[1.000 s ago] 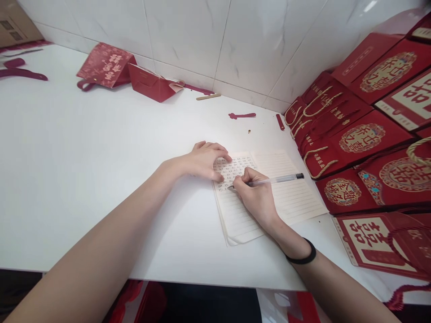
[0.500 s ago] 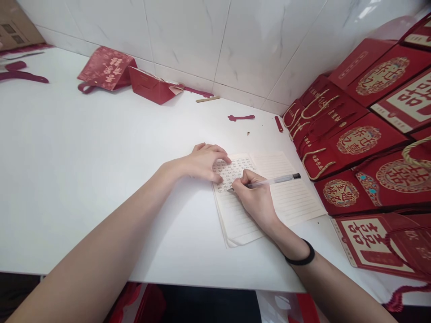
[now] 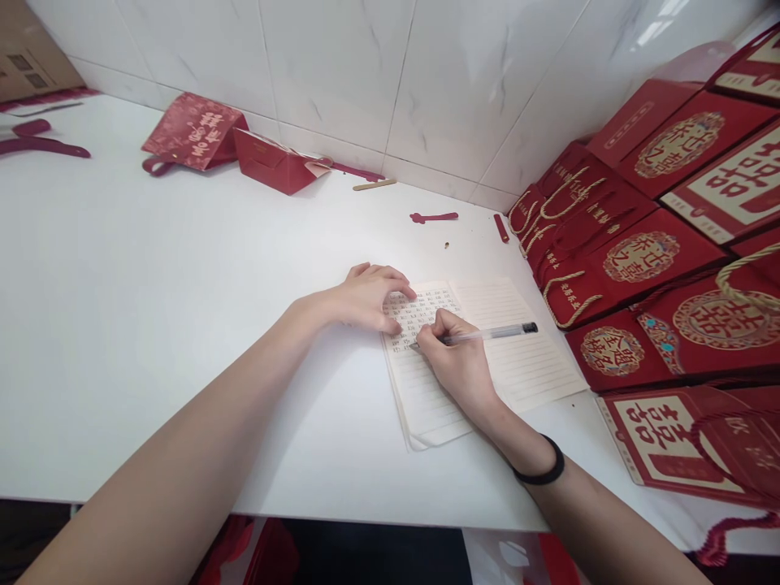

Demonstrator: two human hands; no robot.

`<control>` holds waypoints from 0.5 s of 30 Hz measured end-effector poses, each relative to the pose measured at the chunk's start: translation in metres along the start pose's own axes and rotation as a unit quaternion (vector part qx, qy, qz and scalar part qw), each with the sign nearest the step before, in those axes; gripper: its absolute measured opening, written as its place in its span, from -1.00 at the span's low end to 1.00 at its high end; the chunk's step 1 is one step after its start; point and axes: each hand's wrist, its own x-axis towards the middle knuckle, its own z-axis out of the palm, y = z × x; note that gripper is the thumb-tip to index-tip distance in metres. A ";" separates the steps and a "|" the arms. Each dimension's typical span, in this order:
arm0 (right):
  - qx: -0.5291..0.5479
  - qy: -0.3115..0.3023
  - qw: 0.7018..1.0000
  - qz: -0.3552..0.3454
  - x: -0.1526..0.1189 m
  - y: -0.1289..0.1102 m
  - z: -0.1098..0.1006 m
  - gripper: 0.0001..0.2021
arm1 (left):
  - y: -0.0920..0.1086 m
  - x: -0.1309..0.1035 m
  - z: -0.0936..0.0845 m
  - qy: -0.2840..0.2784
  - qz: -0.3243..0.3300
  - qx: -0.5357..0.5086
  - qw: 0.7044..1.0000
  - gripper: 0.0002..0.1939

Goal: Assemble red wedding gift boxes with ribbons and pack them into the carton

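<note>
An open lined notebook (image 3: 530, 357) lies on the white table (image 3: 152, 309), with rows of small handwriting on the upper part of its left page. My left hand (image 3: 371, 298) rests at that page's left edge, fingers apart and curved, thumb and fingertips on the paper. My right hand (image 3: 458, 357) is closed around a clear pen with a black end (image 3: 505, 331). The pen's tip touches the left page near the lowest written row. A black band (image 3: 552, 463) circles my right wrist.
Red gift bags and boxes (image 3: 639, 256) with gold rope handles are stacked along the right side. Two red boxes (image 3: 193, 134) (image 3: 274, 162) stand by the tiled wall. Red strips (image 3: 435, 217) and a wooden stick (image 3: 374, 185) lie behind the notebook. A cardboard box (image 3: 36, 57) is at far left.
The pen's black end has shifted slightly left and down with my right hand. The view has moved slightly. My left hand keeps its place on the page.
</note>
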 end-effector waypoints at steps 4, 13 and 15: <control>0.003 0.000 1.000 0.003 0.000 0.000 0.000 -0.72 | 0.000 0.000 0.000 0.001 0.002 0.003 1.000 -0.45; 0.044 0.010 0.999 0.011 0.000 -0.001 0.000 -0.71 | -0.001 -0.001 0.000 0.002 0.001 0.002 1.000 -0.45; 0.028 0.010 1.000 0.006 0.000 0.000 0.000 -0.72 | -0.001 0.000 0.001 0.003 0.002 0.004 1.000 -0.45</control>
